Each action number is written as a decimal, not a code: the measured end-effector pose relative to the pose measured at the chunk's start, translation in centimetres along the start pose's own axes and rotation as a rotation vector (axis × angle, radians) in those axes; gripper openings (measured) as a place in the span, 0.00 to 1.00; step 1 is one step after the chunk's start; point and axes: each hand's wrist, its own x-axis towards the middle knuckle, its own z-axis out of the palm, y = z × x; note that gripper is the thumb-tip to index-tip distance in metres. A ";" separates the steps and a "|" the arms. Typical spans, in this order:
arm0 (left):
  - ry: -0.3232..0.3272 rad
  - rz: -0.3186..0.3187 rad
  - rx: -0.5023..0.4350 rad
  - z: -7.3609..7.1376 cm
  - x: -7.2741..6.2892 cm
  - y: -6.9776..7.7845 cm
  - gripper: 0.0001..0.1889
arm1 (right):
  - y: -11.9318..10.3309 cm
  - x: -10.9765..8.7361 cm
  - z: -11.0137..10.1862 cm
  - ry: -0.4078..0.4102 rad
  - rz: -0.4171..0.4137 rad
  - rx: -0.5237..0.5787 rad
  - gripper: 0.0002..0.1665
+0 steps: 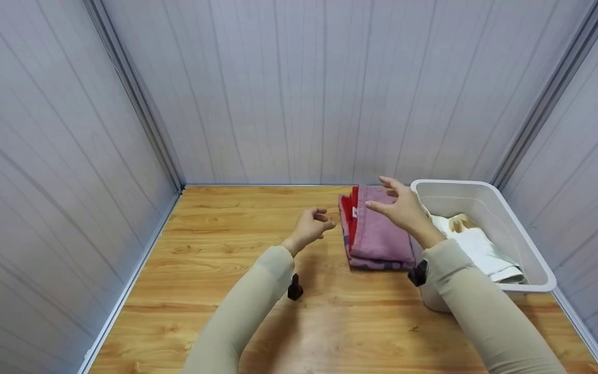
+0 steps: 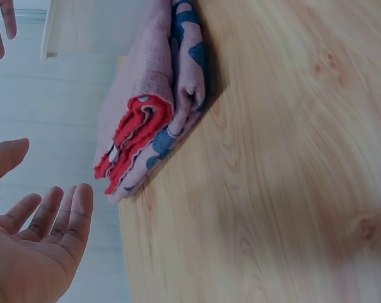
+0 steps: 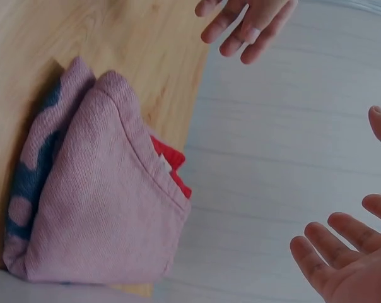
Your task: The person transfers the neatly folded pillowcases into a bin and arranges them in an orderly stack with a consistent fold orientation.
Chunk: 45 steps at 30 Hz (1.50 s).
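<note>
A stack of folded cloth [image 1: 384, 234], mauve on top with red layers and a blue-patterned piece below, lies on the wooden table just left of a white bin. My right hand [image 1: 402, 208] hovers over its right part, thumb and fingers spread with nothing between them. To the left of the stack, my left hand [image 1: 309, 228] is in the air, fingers loosely bent and holding nothing. In the left wrist view the cloth's red folded edge [image 2: 140, 129] faces my left hand [image 2: 39, 246]. The right wrist view shows the mauve top [image 3: 115, 196] beside my right hand [image 3: 354, 252].
The white plastic bin [image 1: 530, 244] stands at the right against the wall, with white and brownish cloth [image 1: 478, 249] inside. Pale panel walls [image 1: 299, 93] enclose the back and both sides. Wooden tabletop [image 1: 216, 244] extends left of the stack.
</note>
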 end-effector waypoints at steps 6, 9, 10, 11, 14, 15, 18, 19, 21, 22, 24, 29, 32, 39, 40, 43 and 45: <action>0.008 -0.015 -0.009 0.0 -0.1 -0.9 0.29 | 0.3 -0.6 2.2 -0.022 0.029 0.036 0.50; 0.003 -0.030 -0.017 0.1 -0.2 -1.2 0.29 | 0.6 -0.9 3.1 -0.017 0.038 0.054 0.50; -0.001 -0.036 -0.021 0.2 -0.3 -1.3 0.29 | 0.8 -1.0 3.3 -0.012 0.035 0.062 0.49; -0.003 -0.039 -0.022 0.2 -0.4 -1.4 0.29 | 1.0 -1.1 3.6 -0.006 0.032 0.067 0.49; -0.015 -0.050 -0.027 0.4 -0.5 -1.9 0.30 | 1.6 -1.6 4.2 0.000 0.029 0.078 0.47; -0.020 -0.050 -0.030 0.5 -0.5 -2.1 0.29 | 1.9 -1.8 4.4 0.002 0.032 0.078 0.47; -0.030 -0.053 -0.041 0.7 -0.6 -2.6 0.30 | 2.5 -2.2 4.9 0.010 0.030 0.065 0.46; -0.032 -0.052 -0.045 0.8 -0.6 -2.8 0.30 | 2.7 -2.3 5.1 0.014 0.028 0.058 0.46; -0.031 -0.057 -0.054 1.0 -0.7 -3.1 0.31 | 3.0 -2.5 5.6 0.023 0.030 0.045 0.46; -0.031 -0.061 -0.057 1.1 -0.8 -3.3 0.31 | 3.1 -2.6 5.9 0.027 0.032 0.044 0.46; -0.027 -0.068 -0.061 1.3 -0.9 -3.6 0.31 | 3.3 -2.8 6.4 0.034 0.038 0.051 0.46; -0.025 -0.080 -0.094 2.1 -1.1 -4.2 0.31 | 4.4 -3.3 7.3 0.071 0.055 0.096 0.45; -0.035 -0.086 -0.109 2.6 -1.2 -4.5 0.31 | 5.1 -3.6 7.7 0.106 0.054 0.095 0.43; -0.058 -0.128 -0.114 3.8 -1.4 -4.9 0.35 | 6.9 -3.9 8.4 0.173 0.092 0.047 0.39; -0.060 -0.138 -0.115 4.0 -1.4 -4.9 0.35 | 7.2 -4.0 8.5 0.180 0.104 0.045 0.39; -0.064 -0.167 -0.127 4.7 -1.4 -4.9 0.35 | 7.9 -4.1 8.8 0.207 0.136 0.024 0.38; -0.074 -0.187 -0.140 5.1 -1.4 -4.9 0.35 | 8.4 -4.2 8.9 0.232 0.159 -0.011 0.38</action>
